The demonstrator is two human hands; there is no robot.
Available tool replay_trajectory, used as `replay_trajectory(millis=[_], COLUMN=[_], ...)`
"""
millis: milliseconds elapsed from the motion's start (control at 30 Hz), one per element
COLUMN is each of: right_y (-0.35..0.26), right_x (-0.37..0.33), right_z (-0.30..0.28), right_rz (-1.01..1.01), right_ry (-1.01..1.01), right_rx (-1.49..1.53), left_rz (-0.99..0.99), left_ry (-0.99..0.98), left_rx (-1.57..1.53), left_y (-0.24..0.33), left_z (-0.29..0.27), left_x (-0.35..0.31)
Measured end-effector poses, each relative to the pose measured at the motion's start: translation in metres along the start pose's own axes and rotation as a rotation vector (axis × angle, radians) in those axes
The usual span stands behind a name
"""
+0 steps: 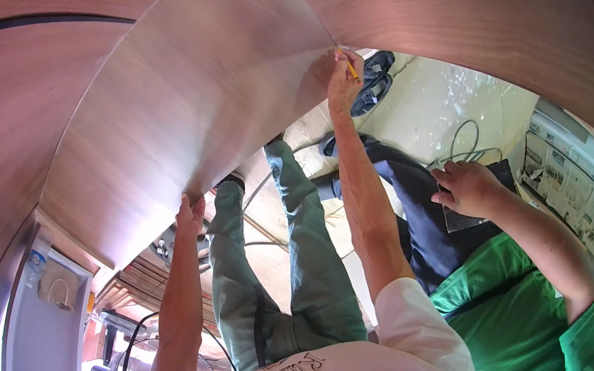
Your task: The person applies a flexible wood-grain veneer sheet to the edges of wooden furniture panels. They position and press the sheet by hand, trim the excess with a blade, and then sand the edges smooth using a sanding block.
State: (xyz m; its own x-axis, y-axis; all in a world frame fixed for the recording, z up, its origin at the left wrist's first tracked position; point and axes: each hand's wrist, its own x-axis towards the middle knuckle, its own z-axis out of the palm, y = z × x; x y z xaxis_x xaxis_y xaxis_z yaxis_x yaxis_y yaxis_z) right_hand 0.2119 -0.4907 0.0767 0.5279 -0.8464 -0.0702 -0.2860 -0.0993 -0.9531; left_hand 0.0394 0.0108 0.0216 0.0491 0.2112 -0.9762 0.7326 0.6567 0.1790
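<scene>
A wide wood-grain panel (179, 85) spreads in front of me like a shelf between taller wood-grain boards. My right hand (342, 90) is closed around a yellow pencil (353, 72). The pencil's tip is at the panel's far right corner, close to the upright board. Nearer to me, my left hand (191, 213) grips the panel's front edge, its fingers partly hidden at the edge.
A co-worker in a green shirt (523, 345) is close on my right, one hand (467, 188) over a dark flat board (505, 177). Dark shoes (374, 84) and a looped cable (465, 140) are on the floor. Newspaper sheets (574, 191) stand far right; a white tray-like box (51, 317) is lower left.
</scene>
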Motion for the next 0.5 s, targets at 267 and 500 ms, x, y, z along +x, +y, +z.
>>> replay_trajectory(millis=[267, 500], right_y=[-0.0053, -0.0029], right_x=[-0.0014, 0.0044], right_z=[-0.0034, -0.001], right_rz=[-0.03, -0.041], right_ry=[-0.022, -0.034], right_rx=[-0.061, -0.018], left_rz=[0.011, 0.014], left_ry=[0.048, 0.006], left_rx=[-0.006, 0.003], left_y=[-0.0036, 0.0016], left_z=[0.0046, -0.0005], left_x=[-0.0063, 0.0006])
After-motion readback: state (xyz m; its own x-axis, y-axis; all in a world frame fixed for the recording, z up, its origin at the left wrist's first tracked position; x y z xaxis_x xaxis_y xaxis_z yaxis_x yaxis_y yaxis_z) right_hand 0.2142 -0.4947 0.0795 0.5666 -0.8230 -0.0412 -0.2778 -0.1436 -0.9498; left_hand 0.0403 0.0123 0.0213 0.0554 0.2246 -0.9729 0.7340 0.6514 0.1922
